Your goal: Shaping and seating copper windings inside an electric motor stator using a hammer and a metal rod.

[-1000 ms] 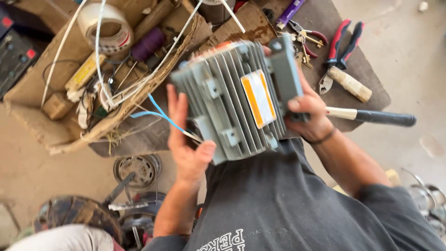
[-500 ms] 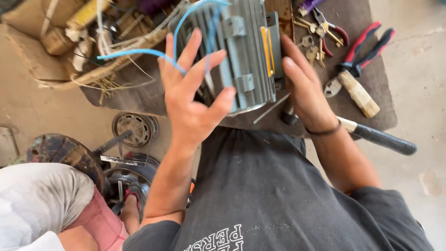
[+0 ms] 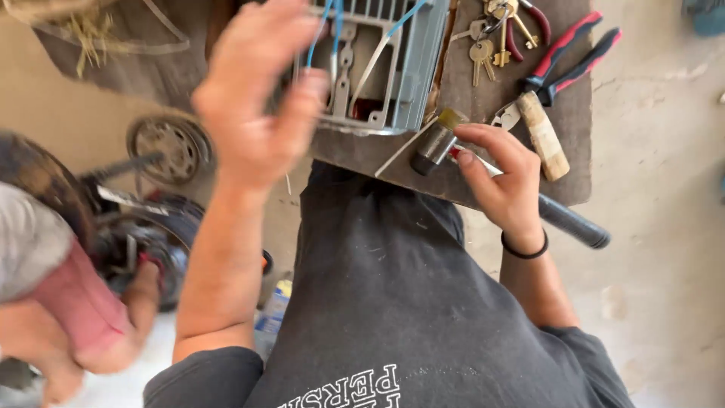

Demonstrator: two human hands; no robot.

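At lower right of centre, the right hand (image 3: 504, 185) grasps a hammer (image 3: 436, 143) just behind its head, handle running to the right. Higher, at upper left, the left hand (image 3: 253, 98) (blurred) pinches blue wires (image 3: 326, 30) from the grey finned housing (image 3: 385, 68). Keys (image 3: 491, 34) and red-handled pliers (image 3: 563, 57) lie top right.

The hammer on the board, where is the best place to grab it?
Grab the hammer by its long black handle, which juts past the edge of the board on the right. That end is free, so probably come from the right side. The right hand rests near the metal head, beside the pliers.
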